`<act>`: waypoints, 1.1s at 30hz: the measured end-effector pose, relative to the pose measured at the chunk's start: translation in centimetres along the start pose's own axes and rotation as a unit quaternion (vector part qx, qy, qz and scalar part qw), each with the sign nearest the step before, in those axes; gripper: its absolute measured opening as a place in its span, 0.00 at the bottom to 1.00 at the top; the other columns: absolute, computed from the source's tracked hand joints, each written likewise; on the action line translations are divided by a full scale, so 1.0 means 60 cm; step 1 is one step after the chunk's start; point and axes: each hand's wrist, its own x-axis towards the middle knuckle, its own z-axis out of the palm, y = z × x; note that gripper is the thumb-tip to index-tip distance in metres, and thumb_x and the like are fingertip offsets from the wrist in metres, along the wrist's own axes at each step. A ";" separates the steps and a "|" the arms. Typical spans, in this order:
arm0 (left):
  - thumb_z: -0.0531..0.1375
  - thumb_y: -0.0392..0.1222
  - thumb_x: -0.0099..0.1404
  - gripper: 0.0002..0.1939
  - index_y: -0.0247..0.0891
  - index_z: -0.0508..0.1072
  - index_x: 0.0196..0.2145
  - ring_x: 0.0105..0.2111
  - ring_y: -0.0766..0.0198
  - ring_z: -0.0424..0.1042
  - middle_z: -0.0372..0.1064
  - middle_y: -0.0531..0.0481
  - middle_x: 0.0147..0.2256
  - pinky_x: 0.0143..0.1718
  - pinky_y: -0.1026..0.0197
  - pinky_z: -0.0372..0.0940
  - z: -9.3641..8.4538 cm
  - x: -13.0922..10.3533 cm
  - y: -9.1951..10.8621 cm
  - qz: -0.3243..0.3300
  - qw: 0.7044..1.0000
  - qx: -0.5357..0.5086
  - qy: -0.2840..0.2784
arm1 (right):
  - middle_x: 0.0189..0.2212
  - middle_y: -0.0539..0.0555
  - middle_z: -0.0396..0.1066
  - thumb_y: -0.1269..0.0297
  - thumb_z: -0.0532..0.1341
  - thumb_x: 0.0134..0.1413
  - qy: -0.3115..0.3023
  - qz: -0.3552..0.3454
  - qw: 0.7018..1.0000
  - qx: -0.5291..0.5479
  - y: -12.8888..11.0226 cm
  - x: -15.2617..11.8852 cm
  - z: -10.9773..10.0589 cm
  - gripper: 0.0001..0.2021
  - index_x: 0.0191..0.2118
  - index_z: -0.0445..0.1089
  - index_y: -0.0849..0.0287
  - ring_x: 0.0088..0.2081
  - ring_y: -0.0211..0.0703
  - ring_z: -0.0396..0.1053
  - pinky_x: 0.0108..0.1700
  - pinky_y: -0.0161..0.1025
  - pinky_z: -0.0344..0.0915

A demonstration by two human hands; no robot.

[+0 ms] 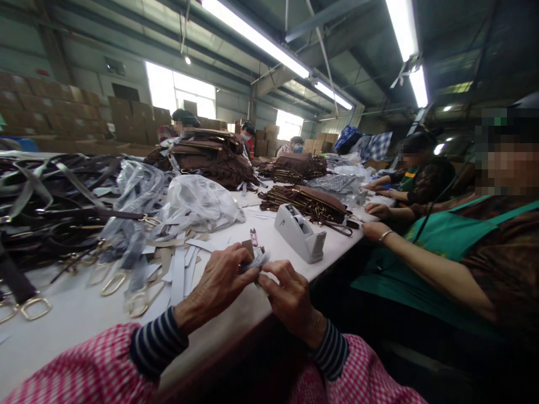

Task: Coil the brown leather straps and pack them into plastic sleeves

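Near the front edge of the table, my left hand [221,280] and my right hand [290,300] meet, fingers pinched. Between them is a small piece wrapped in clear plastic [257,260], with a bit of brown and some metal showing. My fingers cover much of it, so its exact kind is hidden. Just beyond lies a small pink-handled tool [253,237], perhaps thread snips. A grey tape dispenser [298,235] stands to the right of the piece. Left of my left hand lie loose paper strips [179,269], grey, white and tan.
Dark straps with gold buckles [36,307] heap up at the left, beside a crumpled plastic bag [197,205]. Stacks of brown zippered bags [214,160] stand farther back. Along the right edge sit co-workers, the nearest in a green apron [438,252].
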 end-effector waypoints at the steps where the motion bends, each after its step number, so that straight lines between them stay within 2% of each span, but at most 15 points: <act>1: 0.59 0.52 0.67 0.15 0.38 0.72 0.30 0.34 0.58 0.66 0.69 0.49 0.33 0.37 0.54 0.56 0.010 -0.004 -0.005 0.029 0.999 0.045 0.005 | 0.43 0.62 0.75 0.80 0.56 0.63 -0.006 -0.001 1.000 -0.004 0.000 -0.003 0.001 0.11 0.42 0.73 0.61 0.45 0.48 0.70 0.47 0.43 0.72; 4: 0.57 0.47 0.69 0.12 0.38 0.68 0.31 0.37 0.56 0.66 0.68 0.47 0.35 0.43 0.51 0.58 0.042 -0.016 -0.021 0.075 0.991 0.108 -0.003 | 0.41 0.61 0.75 0.78 0.55 0.65 -0.045 0.000 0.999 0.009 0.005 -0.017 0.005 0.10 0.36 0.72 0.61 0.43 0.47 0.72 0.45 0.40 0.72; 7: 0.55 0.43 0.70 0.09 0.39 0.67 0.32 0.41 0.55 0.67 0.68 0.47 0.37 0.47 0.50 0.59 0.059 -0.023 -0.035 0.104 0.990 0.099 -0.009 | 0.39 0.58 0.76 0.75 0.54 0.67 -0.088 0.013 0.996 0.026 0.014 -0.024 0.004 0.10 0.36 0.71 0.60 0.41 0.45 0.73 0.44 0.38 0.71; 10: 0.54 0.43 0.70 0.08 0.40 0.67 0.33 0.43 0.54 0.67 0.68 0.46 0.39 0.49 0.49 0.60 0.057 -0.024 -0.042 0.102 0.993 0.057 -0.019 | 0.40 0.56 0.77 0.74 0.57 0.67 -0.149 0.051 0.985 0.064 0.022 -0.016 -0.004 0.09 0.37 0.73 0.59 0.43 0.43 0.74 0.47 0.36 0.70; 13: 0.53 0.41 0.68 0.06 0.40 0.67 0.34 0.43 0.53 0.67 0.68 0.46 0.38 0.51 0.47 0.59 0.047 -0.022 -0.041 0.092 0.995 0.016 -0.041 | 0.38 0.54 0.76 0.76 0.61 0.63 -0.204 0.125 0.965 0.111 0.031 0.005 -0.014 0.07 0.36 0.74 0.59 0.40 0.41 0.74 0.45 0.34 0.68; 17: 0.55 0.39 0.65 0.03 0.41 0.65 0.38 0.38 0.56 0.67 0.69 0.49 0.36 0.45 0.51 0.61 0.040 -0.023 -0.033 0.070 0.995 -0.058 -0.028 | 0.30 0.50 0.74 0.75 0.68 0.55 -0.233 0.199 0.938 0.161 0.044 0.041 -0.016 0.05 0.31 0.76 0.60 0.35 0.40 0.71 0.40 0.34 0.64; 21: 0.58 0.36 0.58 0.12 0.42 0.61 0.40 0.34 0.59 0.67 0.68 0.52 0.35 0.37 0.56 0.61 0.041 -0.024 -0.029 0.014 0.993 -0.117 0.004 | 0.23 0.47 0.72 0.73 0.71 0.48 -0.286 0.315 0.878 0.218 0.061 0.068 -0.007 0.06 0.27 0.74 0.62 0.29 0.37 0.69 0.32 0.33 0.62; 23: 0.59 0.35 0.56 0.15 0.43 0.60 0.41 0.34 0.60 0.67 0.69 0.52 0.35 0.36 0.57 0.61 0.043 -0.024 -0.027 -0.004 0.991 -0.135 0.002 | 0.23 0.45 0.71 0.73 0.71 0.44 -0.309 0.359 0.841 0.262 0.070 0.078 -0.002 0.09 0.33 0.73 0.61 0.26 0.36 0.69 0.27 0.30 0.61; 26: 0.61 0.38 0.58 0.15 0.43 0.59 0.40 0.33 0.60 0.67 0.68 0.53 0.34 0.35 0.58 0.60 0.043 -0.022 -0.024 -0.014 0.991 -0.137 -0.002 | 0.25 0.45 0.72 0.75 0.68 0.43 -0.362 0.355 0.794 0.334 0.082 0.094 0.003 0.14 0.39 0.73 0.60 0.24 0.36 0.70 0.24 0.29 0.62; 30: 0.65 0.50 0.60 0.20 0.42 0.59 0.41 0.32 0.60 0.66 0.66 0.53 0.34 0.33 0.58 0.61 0.040 -0.021 -0.022 -0.036 0.993 -0.116 0.004 | 0.22 0.47 0.72 0.74 0.66 0.43 -0.418 0.335 0.754 0.379 0.091 0.113 0.006 0.03 0.28 0.75 0.64 0.23 0.34 0.69 0.27 0.30 0.66; 33: 0.65 0.54 0.62 0.19 0.41 0.66 0.42 0.40 0.53 0.67 0.69 0.46 0.40 0.39 0.53 0.60 0.035 -0.024 -0.027 0.005 1.000 0.003 -0.007 | 0.22 0.48 0.73 0.71 0.68 0.41 -0.424 0.356 0.735 0.391 0.089 0.121 0.006 0.03 0.26 0.75 0.65 0.23 0.34 0.70 0.27 0.30 0.66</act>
